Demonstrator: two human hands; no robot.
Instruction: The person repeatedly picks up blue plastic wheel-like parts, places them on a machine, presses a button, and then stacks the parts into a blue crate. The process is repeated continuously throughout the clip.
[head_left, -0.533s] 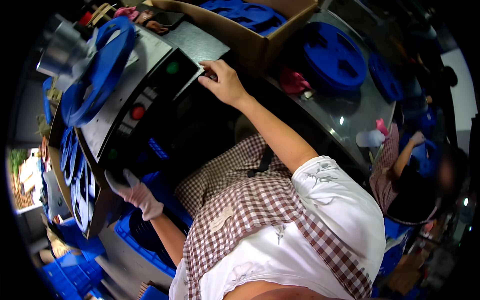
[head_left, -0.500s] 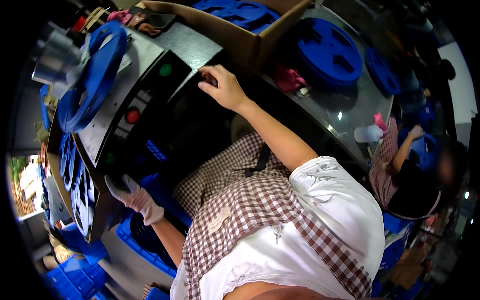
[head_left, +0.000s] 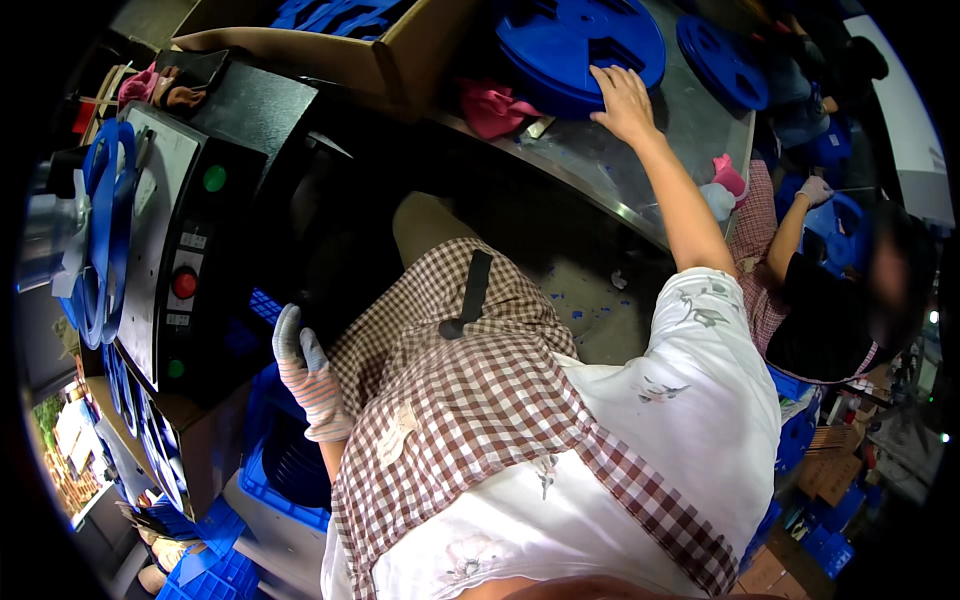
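Large blue reel (head_left: 580, 45) lay flat atop a stack on the steel table (head_left: 640, 170), round, no long axis, face up. Right hand (head_left: 622, 100) rested on its near rim, fingers spread, gripping nothing. Gloved left hand (head_left: 305, 372) hung low beside the checked apron (head_left: 480, 390), fingers loosely extended, above a blue crate (head_left: 270, 470). Just left stood a black control panel (head_left: 180, 260).

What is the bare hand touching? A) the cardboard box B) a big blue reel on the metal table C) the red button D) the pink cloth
B: the right hand lies flat on the edge of the blue reel on the metal table, away from the other things.
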